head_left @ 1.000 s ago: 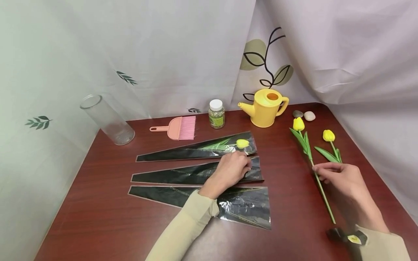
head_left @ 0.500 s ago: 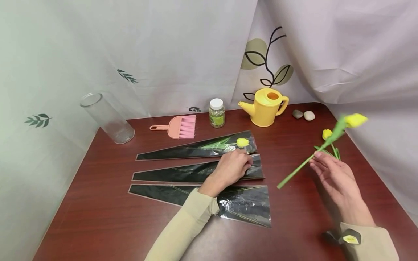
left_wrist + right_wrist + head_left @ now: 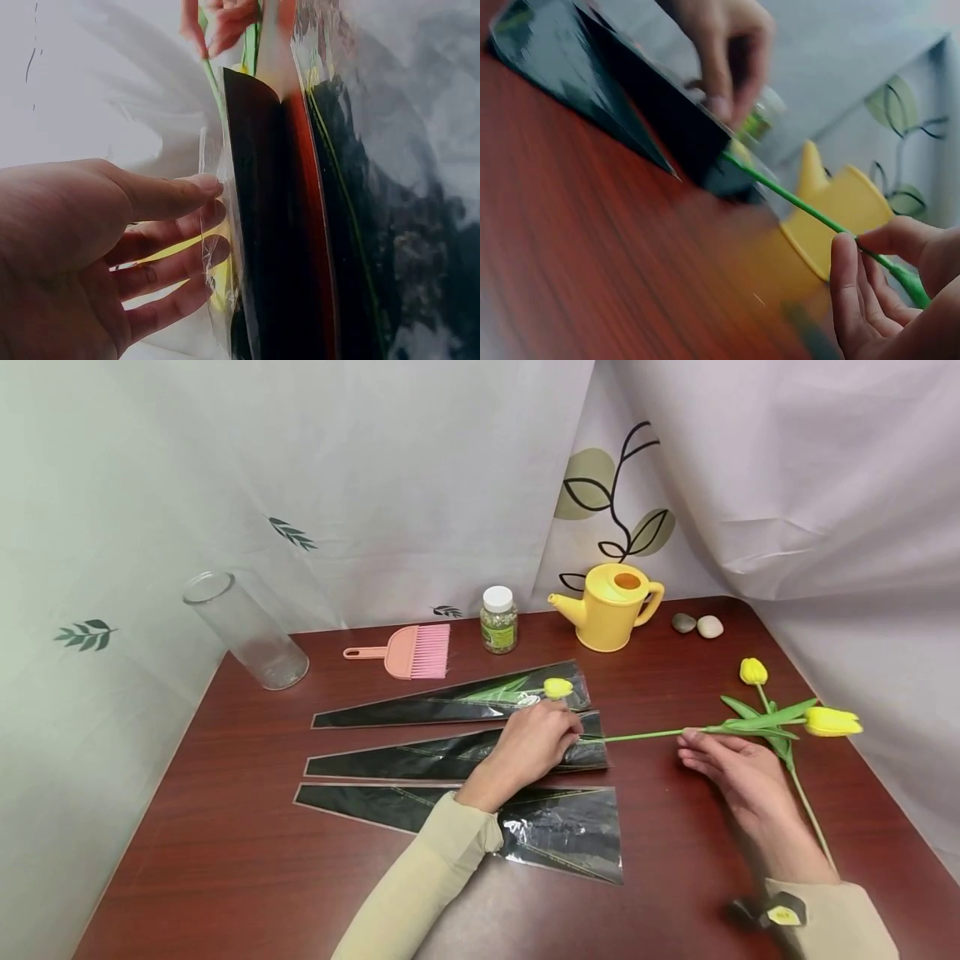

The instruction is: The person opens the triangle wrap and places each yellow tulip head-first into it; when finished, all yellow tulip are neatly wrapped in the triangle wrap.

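Right hand (image 3: 738,768) pinches the green stem of a yellow artificial tulip (image 3: 750,723) between thumb and fingers, holding it level just above the dark red wooden table (image 3: 225,860); bloom points right, stem tip points left and reaches the mouth of the middle black-and-clear plastic flower sleeve (image 3: 450,757). Left hand (image 3: 528,750) rests on that sleeve's wide end, fingertips (image 3: 202,184) pinching the clear film so the mouth stands open. Far sleeve (image 3: 420,707) already has a yellow tulip inside, bloom at the wide end. Near sleeve (image 3: 555,835) lies flat, partly under the left forearm in a beige sleeve. Second loose yellow tulip (image 3: 754,672) lies on the table at right, under the held one. Along the back: clear glass cylinder vase (image 3: 243,631), pink hand brush (image 3: 408,652), small white-capped jar (image 3: 498,620), yellow watering can (image 3: 609,607), two pebbles (image 3: 697,624)
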Available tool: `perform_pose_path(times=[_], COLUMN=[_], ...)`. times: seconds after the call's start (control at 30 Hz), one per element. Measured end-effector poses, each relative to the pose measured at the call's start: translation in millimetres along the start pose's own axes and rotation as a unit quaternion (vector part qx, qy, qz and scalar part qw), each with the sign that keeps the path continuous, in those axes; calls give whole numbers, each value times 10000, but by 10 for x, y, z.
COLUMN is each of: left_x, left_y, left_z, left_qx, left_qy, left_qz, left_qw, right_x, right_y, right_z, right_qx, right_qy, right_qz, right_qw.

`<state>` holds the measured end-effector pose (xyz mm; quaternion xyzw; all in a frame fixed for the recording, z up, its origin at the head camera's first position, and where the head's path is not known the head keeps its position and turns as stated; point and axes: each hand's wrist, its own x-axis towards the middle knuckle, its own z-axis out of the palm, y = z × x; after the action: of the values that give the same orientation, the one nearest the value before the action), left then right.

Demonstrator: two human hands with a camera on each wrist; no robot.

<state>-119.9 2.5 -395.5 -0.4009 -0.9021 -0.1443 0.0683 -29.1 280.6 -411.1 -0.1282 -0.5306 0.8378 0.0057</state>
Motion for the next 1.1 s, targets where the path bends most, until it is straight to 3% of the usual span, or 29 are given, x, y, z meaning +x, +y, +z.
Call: perform_pose_path(times=[0.1, 0.27, 0.53, 0.67, 0.73, 0.8, 0.87, 0.9, 0.93, 1.0, 1.03, 1.1], left_x=[2, 6, 1, 5, 9, 12, 15, 16, 16, 17, 16, 12], left_y=[10, 15, 7, 0, -2, -3, -5, -7, -8, -11, -11, -7], left_z=[-6, -19, -34, -23, -13, -4, 2, 4, 6, 9, 10, 9], left_qx=[16, -41, 79, 163, 176, 189, 208, 225, 238, 246, 238, 207], left_qy=[11, -17, -214, -287, -298, -280, -248, -232, -217, -187, -177, -162], left_qz=[27, -5, -64, -11, 35, 71, 90, 95, 97, 94, 93, 91], left_qw=[10000, 10000, 9997, 9995, 9994, 9994, 9994, 9994, 9994, 9995, 9995, 9996], right_x=[16, 51, 86, 60, 39, 35, 58, 81, 119, 216, 268, 385], right_y=[106, 261, 374, 367, 323, 209, 33, -69, -179, -384, -462, -569], right_z=[205, 527, 783, 793, 759, 693, 615, 574, 535, 462, 434, 371], right_qx=[-651, -1603, -1714, -2151, -2527, -3130, -3880, -4291, -4748, -5632, -5990, -6545], right_qy=[132, 387, 64, -88, -209, -383, -533, -577, -512, -311, -215, -128], right_qz=[363, 971, 1577, 1379, 1058, 471, -346, -799, -1288, -2174, -2462, -2791], right_qw=[9971, 9815, 9725, 9668, 9615, 9478, 9195, 8979, 8691, 7966, 7617, 7026])
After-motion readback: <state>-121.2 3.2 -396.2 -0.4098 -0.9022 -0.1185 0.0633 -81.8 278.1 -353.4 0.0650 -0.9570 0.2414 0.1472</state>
